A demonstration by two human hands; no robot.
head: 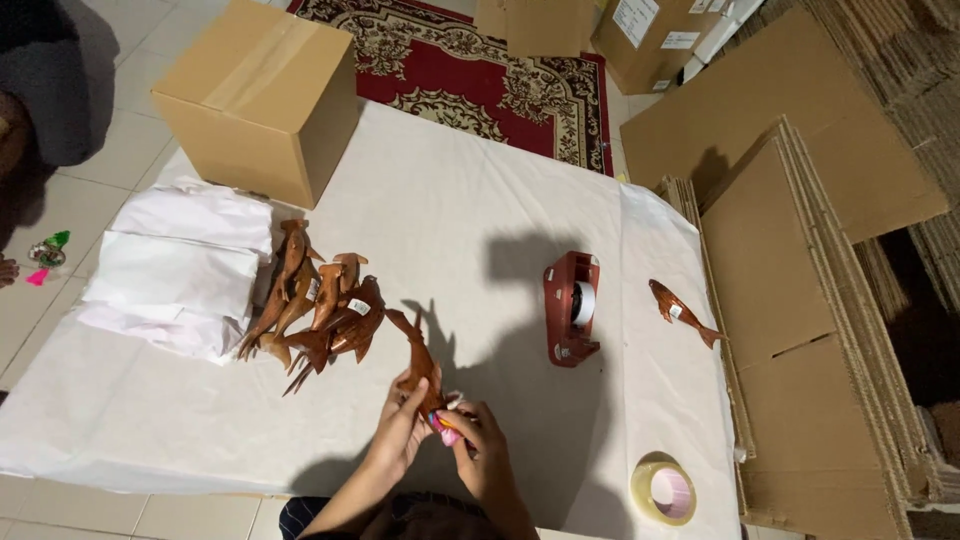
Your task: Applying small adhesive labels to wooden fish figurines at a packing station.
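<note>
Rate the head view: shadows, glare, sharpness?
Head view: a hard shadow of the person falls across the white paper sheet, darkening the red tape dispenser; left hand and right hand on the wooden fish carving sit in it, slightly soft; no strong glare; wide-angle edge stretch.

View: single head camera, looking steeply down and forward
Landmark: tape dispenser (572, 308), near frame centre
Nearness: hands just below it, close; box (258, 95) far beyond, upper left
</note>
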